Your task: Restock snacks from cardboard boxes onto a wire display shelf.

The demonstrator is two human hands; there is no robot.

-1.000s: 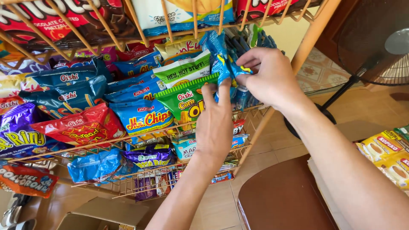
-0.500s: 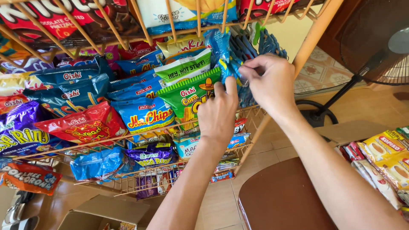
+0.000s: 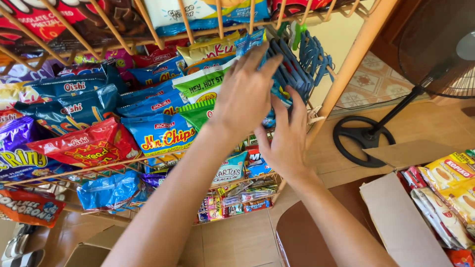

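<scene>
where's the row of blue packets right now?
Head view, upper centre-right: the blue packets stand at the wire rack's right end, between the left hand and right hand.

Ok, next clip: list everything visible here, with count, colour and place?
wire rack: one, orange, upper left to centre
snack bags: many, blue, red, green, purple, on rack shelves
blue sachets: a hanging bunch, blue, rack's right end
small packets: several, mixed colours, lowest shelf
standing fan: one, black, upper right
cardboard box: one, brown, lower right
yellow packs: several, yellow and red, in the box
left hand: one, on the sachets
right hand: one, below the sachets
</scene>
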